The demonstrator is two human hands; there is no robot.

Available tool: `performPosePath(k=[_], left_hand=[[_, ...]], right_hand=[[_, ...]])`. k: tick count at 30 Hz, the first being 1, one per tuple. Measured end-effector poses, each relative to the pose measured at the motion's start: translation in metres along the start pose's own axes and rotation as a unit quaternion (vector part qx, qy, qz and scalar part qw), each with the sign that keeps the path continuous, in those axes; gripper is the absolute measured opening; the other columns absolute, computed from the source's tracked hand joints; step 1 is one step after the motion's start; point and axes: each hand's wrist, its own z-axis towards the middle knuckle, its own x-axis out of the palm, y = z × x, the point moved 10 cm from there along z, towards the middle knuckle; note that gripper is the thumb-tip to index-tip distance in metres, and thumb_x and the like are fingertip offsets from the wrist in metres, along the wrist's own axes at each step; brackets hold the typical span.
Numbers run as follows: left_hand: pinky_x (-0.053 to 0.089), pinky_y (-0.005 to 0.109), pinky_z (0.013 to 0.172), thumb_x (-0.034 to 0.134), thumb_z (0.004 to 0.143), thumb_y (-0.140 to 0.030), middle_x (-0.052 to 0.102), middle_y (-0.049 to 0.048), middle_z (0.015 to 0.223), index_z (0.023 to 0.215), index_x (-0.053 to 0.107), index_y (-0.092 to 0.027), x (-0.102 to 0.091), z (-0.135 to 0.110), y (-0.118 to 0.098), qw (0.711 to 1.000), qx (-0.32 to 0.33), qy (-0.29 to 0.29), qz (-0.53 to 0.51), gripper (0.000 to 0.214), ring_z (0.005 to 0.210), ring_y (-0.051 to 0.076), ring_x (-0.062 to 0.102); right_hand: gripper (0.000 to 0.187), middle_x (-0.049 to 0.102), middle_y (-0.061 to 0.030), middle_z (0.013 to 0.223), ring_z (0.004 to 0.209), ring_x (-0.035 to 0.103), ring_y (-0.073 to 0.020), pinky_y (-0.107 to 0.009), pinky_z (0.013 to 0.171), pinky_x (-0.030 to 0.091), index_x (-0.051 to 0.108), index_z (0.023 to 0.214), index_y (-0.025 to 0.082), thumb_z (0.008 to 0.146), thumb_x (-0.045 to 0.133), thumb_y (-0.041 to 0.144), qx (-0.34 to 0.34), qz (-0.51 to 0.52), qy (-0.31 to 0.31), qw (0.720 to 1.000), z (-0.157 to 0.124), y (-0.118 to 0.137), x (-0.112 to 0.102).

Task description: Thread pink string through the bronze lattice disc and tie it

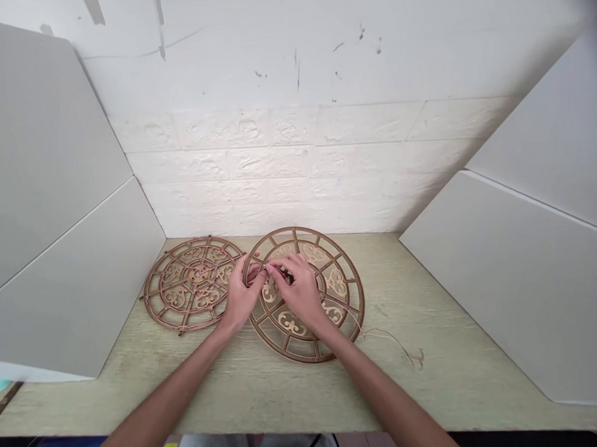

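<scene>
A round bronze-coloured lattice disc (pixel 358 294), with spokes and gold scrollwork panels, is tipped up a little over the table in front of me. My left hand (pixel 241 294) is closed around its left rim, thumb toward the inside. Fingertips of my right hand (pixel 298 287) are pinched together by the left thumb, over the disc's upper left part; what lies between them is too small to make out. A thin tan string (pixel 384 332) trails from beneath my right hand across the disc and onto the table, ending in a loose tangle.
A second lattice disc (pixel 155 310), reddish with small tabs on its rim, lies flat at the left. The pale green wooden table (pixel 227 394) meets a white brick-patterned wall (pixel 270 165). Grey-white panels stand at the left (pixel 96 281) and right (pixel 531 271).
</scene>
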Motion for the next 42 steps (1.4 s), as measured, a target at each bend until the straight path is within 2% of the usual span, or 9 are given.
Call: performPosePath(k=[4, 7, 13, 21, 32, 42], left_hand=[[0.056, 0.024, 0.087, 0.066, 0.08, -0.042, 0.061, 0.0106, 0.121, 0.123, 0.052, -0.016, 0.001, -0.006, -0.006, 0.999, 0.025, -0.011, 0.028, 0.052, 0.105, 0.016, 0.064], [0.056, 0.023, 0.083, 0.064, 0.081, -0.043, 0.059, 0.011, 0.123, 0.123, 0.052, -0.017, 0.002, -0.008, -0.008, 0.998, 0.033, -0.011, 0.048, 0.051, 0.105, 0.016, 0.064], [0.055, 0.023, 0.075, 0.061, 0.085, -0.042, 0.063, 0.0082, 0.104, 0.122, 0.054, -0.016, -0.001, -0.011, -0.012, 0.997, 0.035, -0.022, 0.066, 0.046, 0.093, 0.016, 0.065], [0.051, 0.021, 0.069, 0.058, 0.092, -0.044, 0.065, 0.0037, 0.089, 0.12, 0.054, -0.016, -0.002, -0.013, -0.022, 0.993, 0.061, -0.026, 0.101, 0.04, 0.077, 0.012, 0.064], [0.049, 0.018, 0.061, 0.056, 0.093, -0.042, 0.066, 0.0034, 0.089, 0.122, 0.053, -0.017, 0.001, -0.018, -0.026, 0.991, 0.071, -0.021, 0.11, 0.039, 0.074, 0.011, 0.064], [0.051, 0.017, 0.062, 0.057, 0.093, -0.039, 0.066, 0.004, 0.092, 0.122, 0.053, -0.017, 0.0, -0.017, -0.026, 0.989, 0.079, -0.028, 0.12, 0.037, 0.076, 0.011, 0.064]], right_hand=[[0.019, 0.069, -0.0055, 0.089, 0.089, 0.056, -0.0222, -0.037, 0.083, 0.043, 0.069, 0.086, 0.021, 0.096, 0.055, 0.029, 0.009, -0.02, -0.014, 1.0, -0.002, 0.0, -0.002], [0.017, 0.068, -0.0053, 0.087, 0.089, 0.056, -0.0225, -0.037, 0.082, 0.043, 0.068, 0.086, 0.021, 0.094, 0.056, 0.028, 0.019, -0.028, -0.014, 0.999, -0.002, -0.004, -0.004], [0.017, 0.067, -0.0046, 0.085, 0.086, 0.056, -0.0221, -0.036, 0.08, 0.042, 0.067, 0.085, 0.021, 0.094, 0.056, 0.029, 0.0, -0.038, -0.014, 0.999, -0.001, 0.002, -0.008], [0.016, 0.065, -0.0043, 0.084, 0.085, 0.054, -0.0215, -0.036, 0.08, 0.041, 0.066, 0.084, 0.021, 0.095, 0.056, 0.029, -0.012, -0.047, -0.015, 0.999, 0.001, 0.01, -0.008], [0.014, 0.065, -0.0045, 0.083, 0.083, 0.055, -0.0213, -0.035, 0.078, 0.042, 0.067, 0.082, 0.021, 0.09, 0.06, 0.031, 0.014, -0.028, -0.023, 0.999, 0.002, 0.006, -0.012], [0.016, 0.066, -0.0048, 0.084, 0.085, 0.057, -0.0218, -0.036, 0.079, 0.043, 0.069, 0.084, 0.021, 0.092, 0.058, 0.029, -0.004, -0.047, 0.001, 0.999, 0.007, 0.012, -0.012]])
